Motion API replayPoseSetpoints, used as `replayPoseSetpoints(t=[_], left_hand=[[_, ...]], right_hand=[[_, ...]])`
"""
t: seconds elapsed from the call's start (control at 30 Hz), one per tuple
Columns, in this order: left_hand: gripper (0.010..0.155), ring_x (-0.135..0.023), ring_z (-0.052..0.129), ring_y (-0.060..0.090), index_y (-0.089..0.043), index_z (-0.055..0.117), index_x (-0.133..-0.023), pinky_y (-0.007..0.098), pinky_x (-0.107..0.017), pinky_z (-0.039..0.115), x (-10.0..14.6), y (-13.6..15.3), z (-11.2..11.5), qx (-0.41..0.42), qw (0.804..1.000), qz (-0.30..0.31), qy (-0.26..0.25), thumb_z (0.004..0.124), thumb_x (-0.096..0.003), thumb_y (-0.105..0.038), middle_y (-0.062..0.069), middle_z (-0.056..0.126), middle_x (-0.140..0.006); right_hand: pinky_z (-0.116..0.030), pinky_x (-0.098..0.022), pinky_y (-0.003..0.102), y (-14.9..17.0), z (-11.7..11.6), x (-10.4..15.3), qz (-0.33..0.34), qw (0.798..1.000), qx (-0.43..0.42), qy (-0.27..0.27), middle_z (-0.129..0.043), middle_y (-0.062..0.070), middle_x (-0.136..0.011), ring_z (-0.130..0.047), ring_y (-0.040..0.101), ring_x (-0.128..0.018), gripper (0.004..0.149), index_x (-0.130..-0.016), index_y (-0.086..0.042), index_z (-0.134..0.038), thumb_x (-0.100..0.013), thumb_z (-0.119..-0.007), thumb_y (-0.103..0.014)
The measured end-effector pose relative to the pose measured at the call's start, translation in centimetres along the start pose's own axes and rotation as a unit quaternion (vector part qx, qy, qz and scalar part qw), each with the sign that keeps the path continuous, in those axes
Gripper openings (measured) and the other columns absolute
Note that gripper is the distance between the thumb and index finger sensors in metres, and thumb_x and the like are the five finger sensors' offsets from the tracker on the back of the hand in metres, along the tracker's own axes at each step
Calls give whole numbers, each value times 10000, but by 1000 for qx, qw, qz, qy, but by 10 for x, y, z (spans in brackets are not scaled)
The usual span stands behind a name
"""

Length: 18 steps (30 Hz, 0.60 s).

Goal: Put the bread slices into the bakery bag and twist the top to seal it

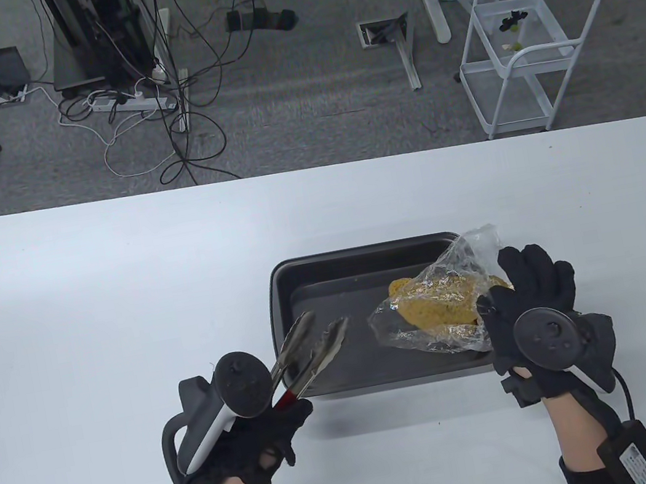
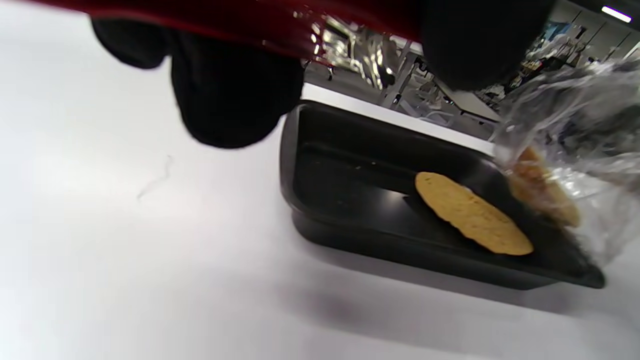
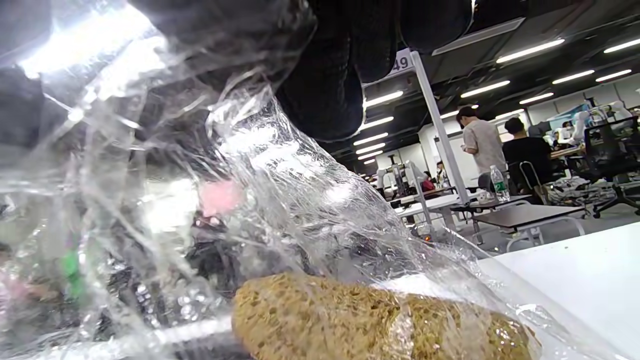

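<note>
left hand [image 1: 269, 432]: grips tongs [image 1: 311, 350] over tray's [image 1: 327, 263] near-left corner | right hand [image 1: 529, 312]: holds bag [image 1: 434, 303] with bread [image 3: 380, 320] over tray's right side | one slice [image 2: 472, 212] in tray on worktop [image 1: 91, 308]

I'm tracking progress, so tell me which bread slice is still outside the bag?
The slice lying bare on the black tray, left of the bag. The other slice sits inside the clear plastic.

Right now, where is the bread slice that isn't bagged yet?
The loose round bread slice lies flat in the black baking tray, at the tray's right end in the left wrist view, just left of the clear plastic bag.
</note>
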<state>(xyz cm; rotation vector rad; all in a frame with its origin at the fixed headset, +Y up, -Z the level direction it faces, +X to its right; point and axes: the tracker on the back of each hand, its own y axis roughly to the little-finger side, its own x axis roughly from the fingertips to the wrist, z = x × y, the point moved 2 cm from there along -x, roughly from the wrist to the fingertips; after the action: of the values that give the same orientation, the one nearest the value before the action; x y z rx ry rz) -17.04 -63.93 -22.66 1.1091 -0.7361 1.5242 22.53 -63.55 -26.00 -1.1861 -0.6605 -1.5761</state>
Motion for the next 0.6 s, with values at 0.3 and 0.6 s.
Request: replayPoseSetpoints(t=[0.3, 0.6], left_hand=[[895, -679, 976, 318, -154, 551, -1090, 577, -738, 662, -38, -19, 1, -129, 989, -8, -77, 874, -396, -618, 173, 825, -947], [865, -748, 950, 304, -235, 582, -1086, 574, -769, 632, -118, -73, 11, -172, 985, 17, 6, 923, -372, -584, 126, 818, -975]], right_hand=[[-337, -674, 766, 18, 17, -2, -26, 999, -27, 22, -668, 260, -1084, -528, 599, -1005, 430, -666, 49, -949, -482, -837, -323], [-339, -672, 767, 37, 30, -2, -48, 996, -58, 38, -669, 266, -1081, -528, 603, -1002, 430, -667, 52, -947, -484, -835, -320]])
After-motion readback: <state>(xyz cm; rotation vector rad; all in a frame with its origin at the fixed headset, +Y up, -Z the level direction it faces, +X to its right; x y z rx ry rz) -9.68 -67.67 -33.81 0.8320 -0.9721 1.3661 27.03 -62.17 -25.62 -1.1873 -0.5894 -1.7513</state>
